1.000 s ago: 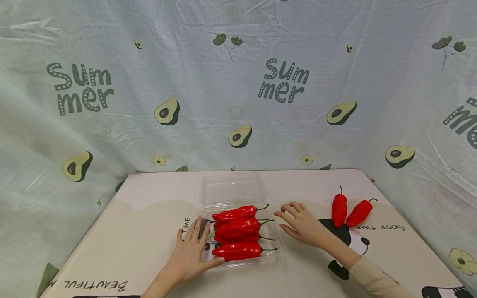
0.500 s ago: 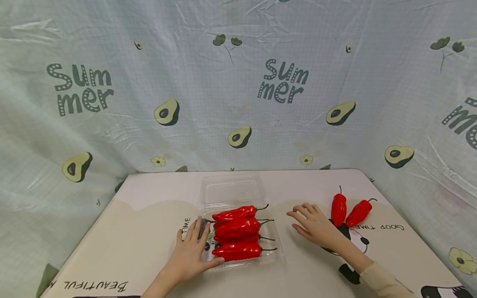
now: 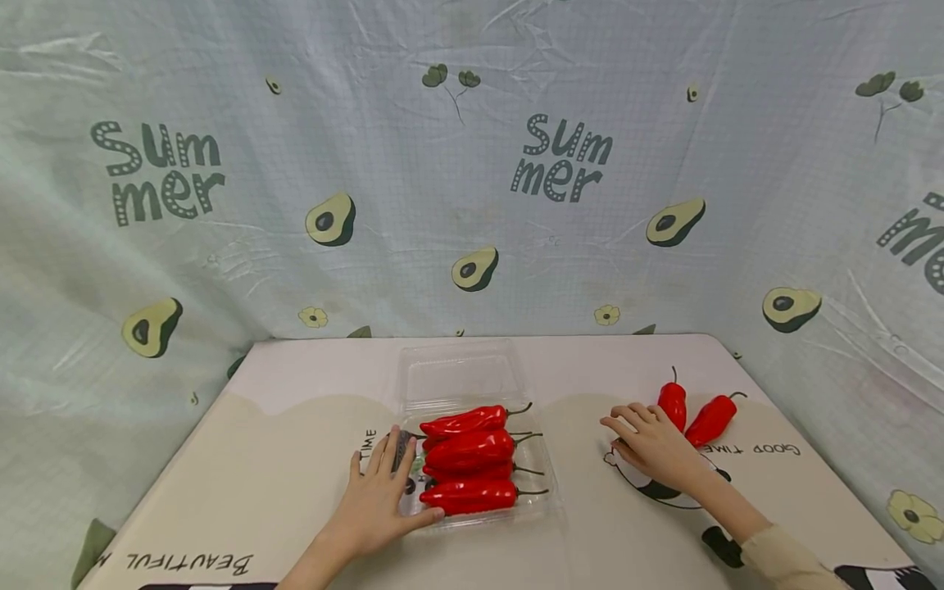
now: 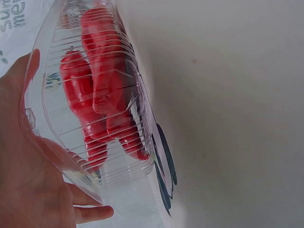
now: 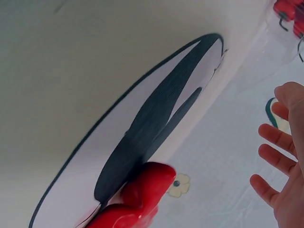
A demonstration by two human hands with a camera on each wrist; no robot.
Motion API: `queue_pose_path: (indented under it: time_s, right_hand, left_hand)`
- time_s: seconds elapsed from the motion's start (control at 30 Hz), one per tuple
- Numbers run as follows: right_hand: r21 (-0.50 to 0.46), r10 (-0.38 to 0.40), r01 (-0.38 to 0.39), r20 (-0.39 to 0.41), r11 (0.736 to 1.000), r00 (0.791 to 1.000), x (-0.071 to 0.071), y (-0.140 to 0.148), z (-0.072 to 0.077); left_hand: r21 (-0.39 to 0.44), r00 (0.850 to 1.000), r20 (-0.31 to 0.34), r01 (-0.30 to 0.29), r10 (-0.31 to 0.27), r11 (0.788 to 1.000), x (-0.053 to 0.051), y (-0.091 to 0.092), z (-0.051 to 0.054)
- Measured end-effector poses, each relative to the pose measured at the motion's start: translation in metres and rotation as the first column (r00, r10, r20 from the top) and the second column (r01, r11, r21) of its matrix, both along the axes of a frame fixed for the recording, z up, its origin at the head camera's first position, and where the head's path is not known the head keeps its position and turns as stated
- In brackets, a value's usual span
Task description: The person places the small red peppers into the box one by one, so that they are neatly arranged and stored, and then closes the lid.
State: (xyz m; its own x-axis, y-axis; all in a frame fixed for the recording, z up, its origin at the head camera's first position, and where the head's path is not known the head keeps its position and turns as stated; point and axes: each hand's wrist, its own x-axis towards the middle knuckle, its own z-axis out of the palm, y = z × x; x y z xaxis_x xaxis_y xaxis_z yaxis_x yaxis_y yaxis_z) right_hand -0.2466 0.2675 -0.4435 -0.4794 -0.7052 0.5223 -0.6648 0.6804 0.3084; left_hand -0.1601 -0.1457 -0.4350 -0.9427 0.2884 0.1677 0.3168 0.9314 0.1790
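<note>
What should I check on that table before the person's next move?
1. Right hand free: ok; it holds nothing.
2. Loose peppers near it: ok; the left one and the right one lie beside that hand.
3. Lid out of the way: ok; folded back behind the clear container.
4. Left hand at the container: ok; it rests at the near left corner.
5. Room for more: cannot tell; the peppers inside overlap, hiding the depth.

Pale cream sleeve (the right one).
</note>
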Motion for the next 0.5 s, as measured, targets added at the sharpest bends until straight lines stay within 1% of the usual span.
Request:
queue_pose_path:
  time_s: [0.23, 0.5]
  right_hand:
    - [-0.033, -0.030, 0.029, -0.012, 0.999, 0.999, -0.004, 0.016, 0.001]
    - [-0.036, -0.076, 0.075, -0.024, 0.997, 0.997, -0.011, 0.032, 0.003]
  left_hand:
    - [-0.003, 1.000, 0.001, -0.003, 0.003, 1.000, 0.000, 0.000, 0.000]
    - [-0.002, 1.000, -0.009, 0.004, -0.004, 1.000, 0.000, 0.000, -0.001]
